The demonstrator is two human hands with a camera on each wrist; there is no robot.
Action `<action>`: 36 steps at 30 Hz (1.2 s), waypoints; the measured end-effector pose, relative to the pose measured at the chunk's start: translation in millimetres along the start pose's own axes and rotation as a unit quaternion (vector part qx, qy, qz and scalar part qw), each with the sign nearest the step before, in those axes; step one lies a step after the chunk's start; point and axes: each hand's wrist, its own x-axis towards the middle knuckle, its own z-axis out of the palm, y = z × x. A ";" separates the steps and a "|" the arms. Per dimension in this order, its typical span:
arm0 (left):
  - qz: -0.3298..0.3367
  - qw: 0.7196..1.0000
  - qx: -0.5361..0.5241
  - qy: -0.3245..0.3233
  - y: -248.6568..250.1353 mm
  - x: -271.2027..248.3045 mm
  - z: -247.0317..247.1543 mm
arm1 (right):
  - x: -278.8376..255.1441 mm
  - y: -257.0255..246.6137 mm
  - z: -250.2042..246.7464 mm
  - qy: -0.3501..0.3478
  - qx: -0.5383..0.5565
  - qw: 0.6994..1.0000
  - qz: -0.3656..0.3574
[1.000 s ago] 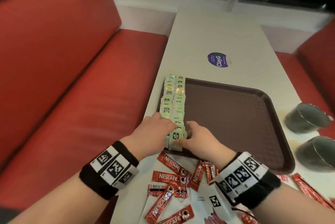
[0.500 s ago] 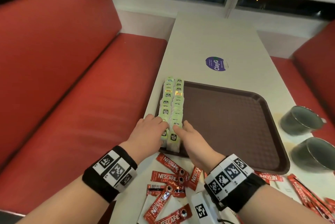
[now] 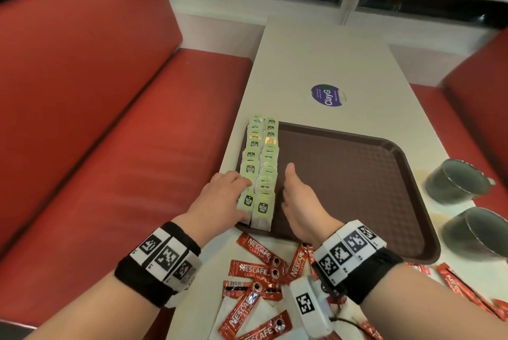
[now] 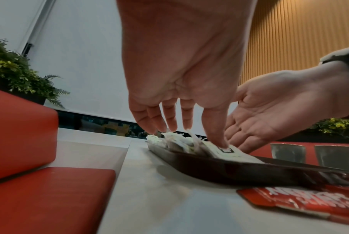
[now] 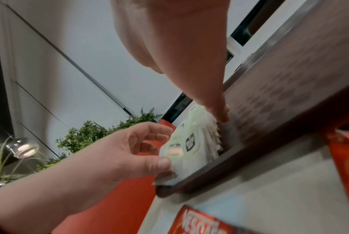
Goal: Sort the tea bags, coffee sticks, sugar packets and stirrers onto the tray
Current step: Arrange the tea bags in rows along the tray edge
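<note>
The tea bags (image 3: 260,166) stand in two rows along the left edge of the tray (image 3: 357,174), so that group looks done. The left hand (image 3: 220,199) rests spread fingertips on the near bags, gripping nothing; the right hand (image 3: 298,202) stands flat and open, edge-on against the rows' right side. The coffee sticks (image 3: 255,279) lie loose on the table (image 3: 316,59), still to sort. I see no stirrers; the white paper under the sticks may be sugar packets, hard to tell
</note>
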 end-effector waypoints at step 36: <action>-0.134 0.961 -0.232 0.073 2.3 1.2 4.2 | -8.4 19.6 -4.0 -0.039 0.014 0.999 0.027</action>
